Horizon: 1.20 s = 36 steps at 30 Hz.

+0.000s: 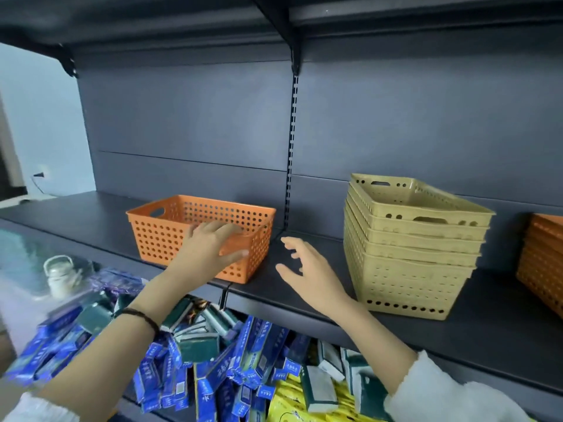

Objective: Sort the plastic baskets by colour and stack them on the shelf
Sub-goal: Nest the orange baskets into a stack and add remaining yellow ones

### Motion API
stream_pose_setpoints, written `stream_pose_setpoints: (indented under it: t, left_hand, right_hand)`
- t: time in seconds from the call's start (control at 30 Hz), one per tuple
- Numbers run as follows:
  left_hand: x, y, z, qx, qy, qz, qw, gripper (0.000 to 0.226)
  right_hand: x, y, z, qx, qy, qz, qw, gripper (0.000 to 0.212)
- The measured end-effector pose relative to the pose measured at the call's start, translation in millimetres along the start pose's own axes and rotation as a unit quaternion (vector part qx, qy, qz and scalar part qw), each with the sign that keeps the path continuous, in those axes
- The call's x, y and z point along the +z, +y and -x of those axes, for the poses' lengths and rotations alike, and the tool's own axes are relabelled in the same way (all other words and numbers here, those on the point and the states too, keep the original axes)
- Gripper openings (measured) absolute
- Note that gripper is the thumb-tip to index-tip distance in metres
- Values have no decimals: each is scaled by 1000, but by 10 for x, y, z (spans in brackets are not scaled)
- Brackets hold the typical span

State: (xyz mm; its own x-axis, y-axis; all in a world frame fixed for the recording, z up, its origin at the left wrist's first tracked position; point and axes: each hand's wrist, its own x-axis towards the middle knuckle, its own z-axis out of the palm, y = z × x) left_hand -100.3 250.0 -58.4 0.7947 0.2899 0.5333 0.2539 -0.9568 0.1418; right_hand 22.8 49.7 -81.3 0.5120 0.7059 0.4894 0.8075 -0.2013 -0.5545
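A single orange perforated basket (pixel 170 236) stands on the dark shelf (pixel 304 281), left of the slotted upright. My left hand (pixel 210 248) grips its near right rim, fingers over the edge and thumb on the outer wall. My right hand (pixel 307 272) hovers over the bare shelf just right of that basket, fingers spread, holding nothing. Further right sits a stack of several beige baskets (pixel 408 254). A stack of orange baskets (pixel 542 263) shows at the right edge, partly cut off.
The shelf above (pixel 274 22) overhangs the space. The slotted upright (pixel 292 153) divides the back panel. Below the shelf lies a heap of blue and green boxes (pixel 213 354) and yellow packets (pixel 292 403). A white kettle (pixel 58 275) stands at lower left.
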Motion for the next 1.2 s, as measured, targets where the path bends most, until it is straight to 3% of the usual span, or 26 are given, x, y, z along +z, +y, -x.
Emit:
stream_pose_setpoints:
  t: [0.1,0.23,0.3,0.4,0.47,0.5,0.57,0.67,0.73,0.87,1.03,1.2]
  left_hand:
    - [70,-11,-4,6,53,105,993,82]
    - [37,55,87,-11,36,203,978,69]
    - [51,71,109,-30,35,263,964,63]
    - [156,102,165,-66,85,357,928,58]
    - [240,184,220,-108,105,421,894,81]
    - [266,241,244,-124,95,467,870,86]
    - [323,333,265,-113,59,534,836,75]
    - [323,407,211,-115,111,556,816,55]
    - [260,394,120,-121,164,564,800,68]
    - [-37,511,-54,-55,236,520,819,98]
    - [-466,1099,-239,66,292,498,814,90]
    - [-704,1919,-390,140,309,528,779,93]
  right_hand:
    - [75,87,-100,34,18,-63,997,61]
    - [40,287,-172,68,75,-108,989,81]
    - [8,356,-172,77,60,-129,987,85]
    - [6,388,-134,63,24,-177,982,77]
    - [20,414,-127,57,33,-188,980,67]
    - [23,413,-128,53,36,-195,979,63]
    - [42,370,-128,39,32,-209,977,54]
    - [42,215,-158,5,51,-208,977,46]
    - [-5,87,-203,-21,75,-206,975,43]
    - [-276,-177,-216,-77,135,-229,961,52]
    - [-878,-443,-22,-150,224,-247,931,69]
    - [-1698,-428,314,-187,247,-258,915,62]
